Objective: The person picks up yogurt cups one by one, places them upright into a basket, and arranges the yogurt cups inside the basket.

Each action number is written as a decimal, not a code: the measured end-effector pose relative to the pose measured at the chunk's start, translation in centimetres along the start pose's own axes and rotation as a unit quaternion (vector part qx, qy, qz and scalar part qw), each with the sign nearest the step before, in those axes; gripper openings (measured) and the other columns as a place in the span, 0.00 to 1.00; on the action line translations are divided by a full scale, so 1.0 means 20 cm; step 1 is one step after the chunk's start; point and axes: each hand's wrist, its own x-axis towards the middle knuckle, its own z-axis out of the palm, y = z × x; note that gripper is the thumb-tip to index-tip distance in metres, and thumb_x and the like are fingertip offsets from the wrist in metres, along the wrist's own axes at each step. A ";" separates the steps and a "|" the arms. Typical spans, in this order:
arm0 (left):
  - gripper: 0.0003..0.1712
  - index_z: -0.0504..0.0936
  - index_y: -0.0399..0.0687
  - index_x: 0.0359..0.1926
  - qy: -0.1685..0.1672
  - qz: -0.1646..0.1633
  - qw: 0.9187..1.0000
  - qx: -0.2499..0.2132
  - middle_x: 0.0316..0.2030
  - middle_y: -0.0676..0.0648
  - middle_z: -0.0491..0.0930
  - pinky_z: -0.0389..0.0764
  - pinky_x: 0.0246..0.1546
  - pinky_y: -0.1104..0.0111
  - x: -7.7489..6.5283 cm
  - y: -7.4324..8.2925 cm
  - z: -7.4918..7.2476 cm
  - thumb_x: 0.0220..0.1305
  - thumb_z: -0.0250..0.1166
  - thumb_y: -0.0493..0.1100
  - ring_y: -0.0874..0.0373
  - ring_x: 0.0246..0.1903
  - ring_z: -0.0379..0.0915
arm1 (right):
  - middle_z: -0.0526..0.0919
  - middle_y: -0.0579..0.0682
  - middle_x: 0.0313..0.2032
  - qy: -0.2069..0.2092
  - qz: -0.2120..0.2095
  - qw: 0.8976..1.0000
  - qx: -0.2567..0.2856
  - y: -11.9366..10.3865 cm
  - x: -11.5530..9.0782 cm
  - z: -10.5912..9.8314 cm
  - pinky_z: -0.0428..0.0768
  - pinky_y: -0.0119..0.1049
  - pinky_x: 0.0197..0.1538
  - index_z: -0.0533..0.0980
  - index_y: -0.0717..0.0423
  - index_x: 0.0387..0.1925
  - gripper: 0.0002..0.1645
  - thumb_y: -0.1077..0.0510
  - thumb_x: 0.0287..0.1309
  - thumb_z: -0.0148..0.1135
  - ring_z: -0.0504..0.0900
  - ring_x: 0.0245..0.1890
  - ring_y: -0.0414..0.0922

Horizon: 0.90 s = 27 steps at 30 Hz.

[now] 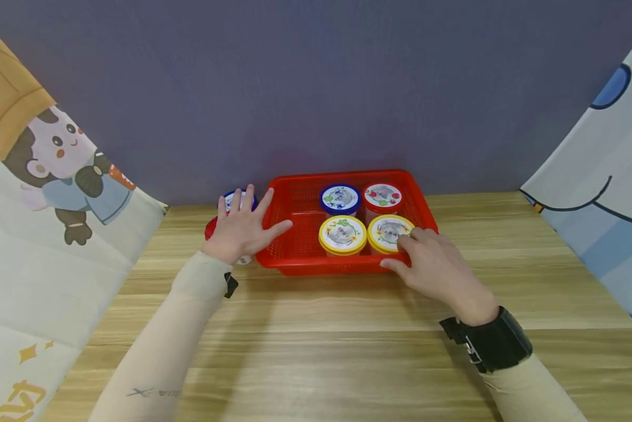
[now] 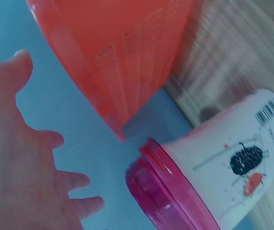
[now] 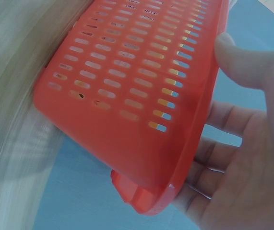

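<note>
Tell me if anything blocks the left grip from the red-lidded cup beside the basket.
Nothing visible does: the left wrist view shows only open space between the left grip and the cup. The basket stands right of the cup, not between.

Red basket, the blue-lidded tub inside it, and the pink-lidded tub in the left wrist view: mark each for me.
Red basket (image 1: 321, 267), head view: on its front wall.
Blue-lidded tub (image 1: 340, 198), head view: on top of its lid.
Pink-lidded tub (image 2: 213, 165), left wrist view: on its white printed side.

Red slotted basket (image 1: 305, 267) (four lidded cups (image 1: 342, 234) inside), upright
</note>
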 end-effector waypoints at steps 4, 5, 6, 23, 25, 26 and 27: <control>0.53 0.37 0.58 0.82 0.000 -0.002 1.000 0.007 0.79 0.32 0.32 0.26 0.70 0.35 0.00 -0.03 0.00 0.67 0.40 0.79 0.30 0.77 0.28 | 0.79 0.57 0.39 -0.002 0.002 1.000 -0.002 0.00 0.00 0.00 0.76 0.56 0.47 0.79 0.58 0.38 0.25 0.39 0.58 0.71 0.77 0.40 0.55; 0.53 0.37 0.58 0.82 0.000 -0.002 1.000 0.009 0.79 0.32 0.32 0.26 0.69 0.35 0.00 -0.04 0.00 0.67 0.39 0.79 0.29 0.77 0.28 | 0.79 0.57 0.39 -0.002 0.003 1.000 -0.002 0.00 0.00 0.00 0.76 0.56 0.48 0.79 0.58 0.38 0.25 0.39 0.58 0.71 0.77 0.40 0.55; 0.53 0.37 0.58 0.82 -0.001 -0.003 1.000 0.010 0.79 0.32 0.33 0.27 0.69 0.34 -0.01 -0.05 0.01 0.68 0.39 0.78 0.29 0.77 0.28 | 0.79 0.57 0.39 -0.002 0.003 1.000 -0.003 0.00 0.00 0.00 0.76 0.56 0.47 0.79 0.58 0.38 0.25 0.39 0.58 0.71 0.77 0.40 0.55; 0.53 0.40 0.54 0.82 -0.020 -0.019 1.000 0.002 0.78 0.29 0.33 0.28 0.69 0.33 -0.01 -0.19 0.04 0.69 0.36 0.79 0.27 0.76 0.28 | 0.79 0.57 0.39 -0.003 0.003 1.000 -0.003 0.00 0.01 0.00 0.76 0.56 0.48 0.78 0.58 0.37 0.26 0.38 0.59 0.70 0.77 0.40 0.56; 0.53 0.42 0.53 0.82 -0.022 -0.020 1.000 0.001 0.78 0.28 0.35 0.29 0.69 0.33 -0.01 -0.21 0.04 0.69 0.36 0.78 0.26 0.75 0.29 | 0.79 0.58 0.39 -0.002 0.002 1.000 -0.003 0.00 0.01 0.00 0.76 0.57 0.48 0.78 0.58 0.38 0.26 0.38 0.59 0.70 0.77 0.41 0.56; 0.52 0.42 0.52 0.82 -0.022 -0.021 1.000 -0.002 0.78 0.28 0.35 0.30 0.69 0.32 -0.01 -0.21 0.05 0.70 0.37 0.78 0.26 0.75 0.30 | 0.79 0.57 0.39 -0.002 0.002 1.000 -0.003 0.00 0.01 0.00 0.76 0.57 0.48 0.78 0.58 0.37 0.26 0.38 0.59 0.69 0.77 0.41 0.56; 0.52 0.42 0.52 0.82 -0.024 -0.022 0.999 -0.005 0.78 0.28 0.36 0.30 0.69 0.32 -0.01 -0.22 0.05 0.70 0.37 0.77 0.26 0.75 0.30 | 0.79 0.57 0.39 -0.001 0.002 1.000 -0.002 0.00 0.00 0.00 0.76 0.57 0.48 0.78 0.58 0.37 0.26 0.38 0.59 0.70 0.77 0.41 0.56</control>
